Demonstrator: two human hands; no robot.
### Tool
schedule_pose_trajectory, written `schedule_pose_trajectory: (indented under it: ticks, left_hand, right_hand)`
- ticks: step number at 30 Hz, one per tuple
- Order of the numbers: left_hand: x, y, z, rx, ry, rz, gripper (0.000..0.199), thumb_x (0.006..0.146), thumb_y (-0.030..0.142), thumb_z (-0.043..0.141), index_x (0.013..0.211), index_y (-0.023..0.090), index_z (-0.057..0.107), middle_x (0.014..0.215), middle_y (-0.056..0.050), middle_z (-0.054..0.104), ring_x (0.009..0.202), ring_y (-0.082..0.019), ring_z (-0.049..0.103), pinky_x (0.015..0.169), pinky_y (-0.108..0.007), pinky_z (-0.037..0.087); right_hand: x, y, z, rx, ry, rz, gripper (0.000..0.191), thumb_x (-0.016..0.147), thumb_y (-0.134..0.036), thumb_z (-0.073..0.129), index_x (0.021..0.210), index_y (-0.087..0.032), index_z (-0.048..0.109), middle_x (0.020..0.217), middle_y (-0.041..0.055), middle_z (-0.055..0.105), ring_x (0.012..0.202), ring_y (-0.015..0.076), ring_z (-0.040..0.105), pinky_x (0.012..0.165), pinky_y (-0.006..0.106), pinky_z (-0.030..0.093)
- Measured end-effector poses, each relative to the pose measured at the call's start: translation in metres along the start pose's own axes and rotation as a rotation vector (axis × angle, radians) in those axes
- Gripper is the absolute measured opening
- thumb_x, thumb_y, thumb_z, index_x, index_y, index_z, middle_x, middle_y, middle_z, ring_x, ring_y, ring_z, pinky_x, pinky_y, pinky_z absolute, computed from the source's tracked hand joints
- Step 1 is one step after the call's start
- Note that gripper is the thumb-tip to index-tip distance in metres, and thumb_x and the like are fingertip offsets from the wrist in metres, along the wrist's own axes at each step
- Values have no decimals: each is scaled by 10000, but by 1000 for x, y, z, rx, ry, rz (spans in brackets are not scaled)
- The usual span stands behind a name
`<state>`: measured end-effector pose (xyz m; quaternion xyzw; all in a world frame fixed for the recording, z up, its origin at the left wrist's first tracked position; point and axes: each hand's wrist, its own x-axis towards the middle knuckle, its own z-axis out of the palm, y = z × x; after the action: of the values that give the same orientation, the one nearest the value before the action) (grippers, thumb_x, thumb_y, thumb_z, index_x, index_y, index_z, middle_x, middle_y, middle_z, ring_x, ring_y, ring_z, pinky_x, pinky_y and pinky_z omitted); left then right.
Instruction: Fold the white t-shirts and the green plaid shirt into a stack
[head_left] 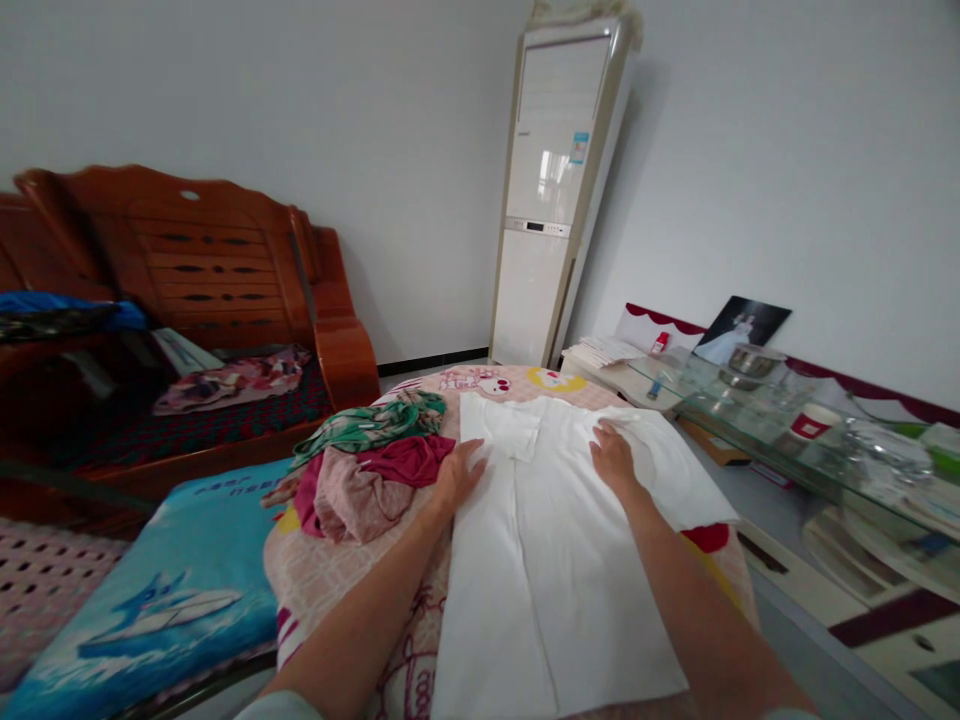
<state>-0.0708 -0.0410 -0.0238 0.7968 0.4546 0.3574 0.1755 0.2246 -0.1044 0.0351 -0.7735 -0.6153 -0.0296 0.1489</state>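
- Surface [352, 575], covered in pink printed cloth, occupies the middle of a room corner, apparently serving as a flat base for the garments on it.
- White shirt [577, 590], or a garment much like one, lies spread on the surface, its length running toward the person, likely placed so that both hands reach its upper part. Plain and softly rumpled, it shows a long crease or seam down the middle and a sleeve-like panel fanned to the right.
- Heap of crumpled garments [367, 495], magenta, dusty pink and patterned green, sits just left of the shirt, seemingly set aside to leave room.
- Left hand [459, 474] rests at the shirt's left edge, fingers loosely parted, gripping nothing visible, perhaps to steady the cloth.
- Right hand [613, 456] presses the upper right, fingers slightly bent; whether they pinch fabric cannot be told.
- Flap [519, 438], small and squarish, lies folded near the shirt's top left.
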Motion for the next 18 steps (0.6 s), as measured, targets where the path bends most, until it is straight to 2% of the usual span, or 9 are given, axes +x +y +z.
schedule_pose_trajectory:
  ticks: [1, 3, 6, 8, 11, 14, 16, 18]
  left_hand:
    - [5, 10, 3, -91, -1, -18, 383, 891, 297, 507, 1252, 189, 579, 1253, -90, 634, 1097, -203, 629, 971, -355, 507]
    - [16, 33, 14, -265, -83, -18, 366, 893, 308, 517, 1230, 185, 595, 1179, -86, 674, 1011, -186, 665, 884, -315, 547]
    - [33, 61, 41, -342, -160, -114, 396, 837, 247, 610, 1227, 183, 587, 1120, -88, 696, 994, -183, 669, 877, -316, 541]
    - [42, 72, 60, -297, -185, -172, 506, 771, 209, 681, 1259, 184, 550, 1156, -86, 679, 1001, -183, 662, 858, -310, 540]
    - [54, 78, 80, -170, -190, -223, 570, 723, 212, 720, 1259, 162, 530, 1175, -99, 664, 975, -183, 663, 841, -294, 528]
    - [69, 76, 92, -65, -145, -296, 448, 731, 244, 708, 1145, 133, 581, 1087, -118, 691, 972, -216, 663, 831, -310, 519]
    - [80, 73, 98, -42, -117, -334, 385, 754, 241, 675, 1105, 109, 589, 1011, -139, 704, 961, -247, 667, 789, -329, 525]
    - [90, 70, 104, -42, -101, -322, 377, 783, 216, 627, 1133, 87, 574, 936, -144, 712, 900, -257, 682, 722, -333, 532]
  right_hand:
    - [-5, -8, 3, 16, -31, -137, 353, 907, -97, 354, 1089, -160, 651, 1139, 101, 651, 1050, 195, 573, 986, 347, 389]
    - [-17, -23, 12, 35, -93, -295, 307, 879, -107, 424, 1041, -175, 676, 1199, 92, 637, 1105, 194, 553, 1022, 343, 365]
    - [-40, -38, 22, 55, -133, -410, 303, 834, -104, 478, 1034, -185, 691, 1274, 80, 611, 1169, 195, 522, 1060, 340, 329]
    - [-55, -38, 22, 92, -90, -410, 335, 840, -103, 452, 1075, -172, 682, 1259, 94, 623, 1161, 197, 530, 1047, 348, 344]
    - [-80, -21, 8, 144, 36, -229, 331, 872, -139, 414, 1068, -154, 680, 1123, 106, 685, 1055, 193, 587, 949, 304, 405]
    - [-107, 6, -16, 87, 144, 124, 313, 918, -241, 397, 955, -158, 696, 945, 107, 716, 861, 193, 636, 771, 269, 423]
    - [-125, 22, -29, -20, 149, 343, 297, 920, -313, 426, 885, -179, 689, 860, 99, 714, 788, 204, 638, 683, 275, 397]
    - [-139, 33, -35, -119, 98, 448, 296, 918, -347, 441, 847, -180, 676, 846, 105, 710, 778, 225, 641, 644, 287, 379]
